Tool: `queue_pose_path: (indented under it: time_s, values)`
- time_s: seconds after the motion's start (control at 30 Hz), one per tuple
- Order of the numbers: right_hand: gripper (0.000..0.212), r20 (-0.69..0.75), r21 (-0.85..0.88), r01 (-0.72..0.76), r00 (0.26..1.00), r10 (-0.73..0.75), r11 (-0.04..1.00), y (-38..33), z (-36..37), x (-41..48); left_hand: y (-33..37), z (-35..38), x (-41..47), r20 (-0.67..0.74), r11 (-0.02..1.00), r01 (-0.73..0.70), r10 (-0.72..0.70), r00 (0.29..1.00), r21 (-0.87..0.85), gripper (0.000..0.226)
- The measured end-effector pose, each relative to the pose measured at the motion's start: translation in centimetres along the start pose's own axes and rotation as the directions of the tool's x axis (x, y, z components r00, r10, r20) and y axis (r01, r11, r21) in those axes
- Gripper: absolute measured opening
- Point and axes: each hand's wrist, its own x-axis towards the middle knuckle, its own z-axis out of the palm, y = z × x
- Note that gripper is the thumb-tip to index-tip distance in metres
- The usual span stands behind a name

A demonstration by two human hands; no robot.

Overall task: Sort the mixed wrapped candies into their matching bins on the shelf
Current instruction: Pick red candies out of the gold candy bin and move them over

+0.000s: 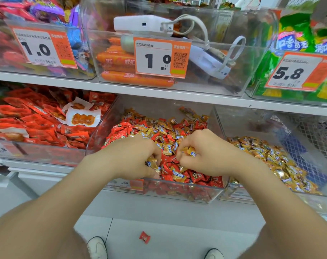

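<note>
Below the long white shelf board (pixel 177 94), three clear plastic bins stood side by side. Largest in view was the centre clear bin (pixel 177 195), which held a mixed heap of red-wrapped and gold-wrapped candies (pixel 159 128). The right clear bin (pixel 239 124), just beside it, held only gold-wrapped candies (pixel 271 156). The left clear bin (pixel 47 154) held flat red snack packets (pixel 37 128). On the board above stood an upper clear bin (pixel 252 58) with orange sausage sticks (pixel 132 79), white power banks with looped cords (pixel 142 24) and an orange-and-white price card marked 1.0 (pixel 160 57). Green snack bags (pixel 293 34) filled the bin to its right.

Both bare forearms reached into the centre clear bin, over the near part of the heap. The left hand (pixel 134 157) lay knuckles-up, its fingers curled under and clamped on a few gold candies (pixel 152 163) — the thumb near the bin's front rim. The right hand (pixel 209 154) was likewise curled, its fingertips pinched together on a small cluster of gold candies (pixel 188 151) just above the heap. The two hands were near each other but apart.

On the pale floor tiles (pixel 177 240) lay one red-wrapped candy (pixel 144 237), between two white shoes (pixel 97 247).
</note>
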Motion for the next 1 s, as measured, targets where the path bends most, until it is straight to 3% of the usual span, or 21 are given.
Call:
queue_pose_path:
  time_s: [0.13, 0.2, 0.27, 0.4, 0.53, 0.67, 0.83, 0.93, 1.0]
  values:
    - [0.011, 0.051, 0.034, 0.027, 0.998, -0.029, 0.999, -0.1, 0.2, 0.2, 0.4, 0.2, 0.4, -0.018, 0.999, 0.012, -0.011, 1.0, 0.05, 0.028]
    - [0.028, 0.097, -0.004, 0.007, 0.995, -0.006, 1.0, -0.3, 0.1, -0.1, 0.2, -0.2, 0.3, -0.056, 1.0, 0.024, -0.023, 0.998, 0.01, 0.026]
    - [0.037, 0.111, -0.068, -0.021, 0.993, 0.029, 0.997, -0.7, -0.1, -0.4, -0.4, -0.7, 0.0, -0.135, 0.996, 0.03, -0.042, 0.99, -0.089, 0.023]
    - [0.034, 0.104, -0.163, -0.008, 0.994, 0.025, 0.987, -1.7, 0.2, 0.0, -0.9, -1.4, -0.5, -0.285, 0.92, 0.013, -0.135, 0.949, -0.393, 0.017]
    - [0.027, 0.093, -0.239, 0.01, 0.996, 0.012, 0.971, -2.3, 0.7, 0.3, -0.4, -1.2, 0.0, -0.285, 0.883, 0.025, -0.178, 0.942, -0.468, 0.013]
    - [0.018, -0.011, -0.076, -0.089, 0.996, 0.089, 0.993, -1.3, -0.1, -0.1, 0.6, -0.9, 0.5, -0.249, 0.82, 0.026, -0.204, 0.947, -0.572, 0.01]
    - [0.023, -0.256, 0.076, -0.201, 0.943, 0.214, 0.977, 0.9, -2.0, -1.6, 2.0, -1.3, 0.8, -0.196, 0.62, 0.02, -0.279, 0.94, -0.784, 0.009]
    - [0.022, -0.397, 0.36, -0.192, 0.854, 0.336, 0.913, 2.3, -3.5, -3.5, 3.3, -1.1, 1.3, -0.165, 0.524, 0.019, -0.303, 0.939, -0.852, 0.008]
    - [0.021, -0.312, 0.552, -0.205, 0.848, 0.428, 0.808, 3.9, -4.5, -5.3, 4.7, -0.7, 1.7, -0.126, 0.474, 0.012, -0.259, 0.958, -0.881, 0.008]
